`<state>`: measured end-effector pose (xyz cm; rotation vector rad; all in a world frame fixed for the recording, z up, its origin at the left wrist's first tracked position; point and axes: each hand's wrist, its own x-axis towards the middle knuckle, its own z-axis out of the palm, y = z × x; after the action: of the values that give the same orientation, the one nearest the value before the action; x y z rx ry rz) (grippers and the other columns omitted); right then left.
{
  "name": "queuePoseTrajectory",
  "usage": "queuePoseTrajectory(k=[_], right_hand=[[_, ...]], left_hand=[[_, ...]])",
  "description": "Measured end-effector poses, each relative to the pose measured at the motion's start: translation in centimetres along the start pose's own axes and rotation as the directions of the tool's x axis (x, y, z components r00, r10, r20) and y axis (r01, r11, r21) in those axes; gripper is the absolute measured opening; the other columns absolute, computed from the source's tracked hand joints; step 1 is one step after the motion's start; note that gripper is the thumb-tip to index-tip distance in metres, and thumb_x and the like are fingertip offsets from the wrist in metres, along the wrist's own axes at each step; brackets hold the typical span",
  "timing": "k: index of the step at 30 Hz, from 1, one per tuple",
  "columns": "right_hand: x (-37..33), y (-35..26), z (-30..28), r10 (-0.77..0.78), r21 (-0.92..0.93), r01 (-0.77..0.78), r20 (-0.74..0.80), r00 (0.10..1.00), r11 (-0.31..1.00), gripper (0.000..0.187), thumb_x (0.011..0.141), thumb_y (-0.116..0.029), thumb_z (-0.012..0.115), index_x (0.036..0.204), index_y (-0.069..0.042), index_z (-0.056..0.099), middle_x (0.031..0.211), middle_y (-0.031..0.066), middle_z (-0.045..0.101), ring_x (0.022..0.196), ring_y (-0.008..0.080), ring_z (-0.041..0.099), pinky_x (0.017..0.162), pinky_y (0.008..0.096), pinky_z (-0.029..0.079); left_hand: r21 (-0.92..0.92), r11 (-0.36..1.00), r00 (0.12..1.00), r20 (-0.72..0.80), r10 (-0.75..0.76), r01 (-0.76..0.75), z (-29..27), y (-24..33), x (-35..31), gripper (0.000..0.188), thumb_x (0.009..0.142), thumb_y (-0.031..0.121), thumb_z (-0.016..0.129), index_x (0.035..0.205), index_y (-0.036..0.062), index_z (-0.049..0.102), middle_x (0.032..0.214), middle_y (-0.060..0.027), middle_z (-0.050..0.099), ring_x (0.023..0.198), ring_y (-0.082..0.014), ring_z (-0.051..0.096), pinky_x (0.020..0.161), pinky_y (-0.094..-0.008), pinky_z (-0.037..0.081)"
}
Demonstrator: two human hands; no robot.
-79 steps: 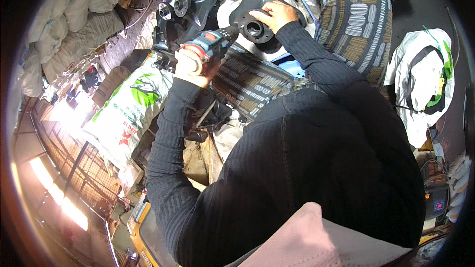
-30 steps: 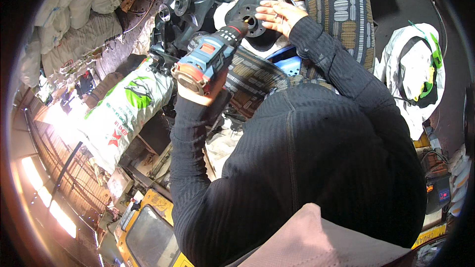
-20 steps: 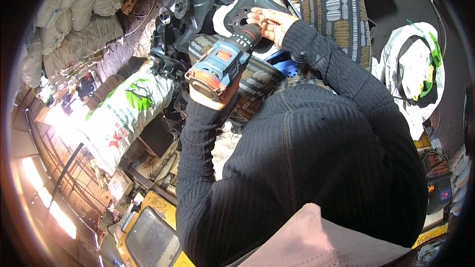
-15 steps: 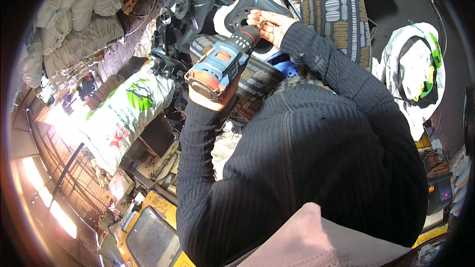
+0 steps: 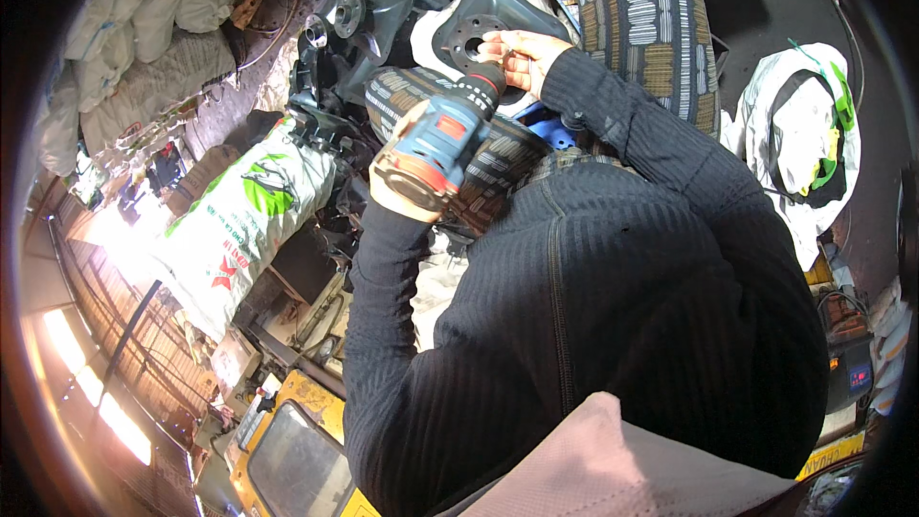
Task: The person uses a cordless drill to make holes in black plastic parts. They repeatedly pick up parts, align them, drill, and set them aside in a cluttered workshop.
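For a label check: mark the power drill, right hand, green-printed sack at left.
Power drill [image 5: 440, 144]: head view, blue housing.
Right hand [image 5: 530, 56]: head view, middle of hand.
Green-printed sack [image 5: 247, 222]: head view, printed side.

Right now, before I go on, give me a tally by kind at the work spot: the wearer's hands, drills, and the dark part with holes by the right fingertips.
Left hand plus right hand: 2
Blue-and-red drill: 1
Dark part with holes: 1
Total: 4
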<state>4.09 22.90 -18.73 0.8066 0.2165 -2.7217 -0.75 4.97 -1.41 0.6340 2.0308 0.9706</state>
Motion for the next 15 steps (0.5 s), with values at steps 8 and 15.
queuePoseTrajectory(k=[8, 15], right_hand=[[0.9, 0.2, -2.0, -0.157, -0.323, 0.053, -0.306, 0.939, 0.945, 0.030, 0.089, -0.030, 0.053, 0.107, -0.007, 0.059, 0.083, 0.0077, 0.062, 0.060, 0.0121, 0.060, 0.050, 0.0249, 0.053], [5.2, 1.0, -2.6, -0.511, -0.845, 0.048, -0.276, 0.814, 0.533, 0.035, 0.074, -0.038, 0.071, 0.089, -0.006, 0.064, 0.064, -0.0031, 0.055, 0.059, 0.0058, 0.049, 0.058, 0.0233, 0.041]], left_hand=[[0.831, 0.505, 0.968, 0.149, 0.200, -0.233, -1.0, 0.7, 1.8, 0.028, 0.077, 0.022, 0.058, 0.103, 0.0107, 0.059, 0.098, -0.0117, 0.061, 0.092, -0.0266, 0.060, 0.080, -0.0392, 0.047], [0.570, 0.804, 0.985, -0.117, -0.124, 0.169, -4.1, -2.2, 3.4, 0.039, 0.071, 0.010, 0.071, 0.108, 0.0038, 0.058, 0.111, -0.0100, 0.059, 0.100, -0.0221, 0.057, 0.089, -0.0336, 0.042]])
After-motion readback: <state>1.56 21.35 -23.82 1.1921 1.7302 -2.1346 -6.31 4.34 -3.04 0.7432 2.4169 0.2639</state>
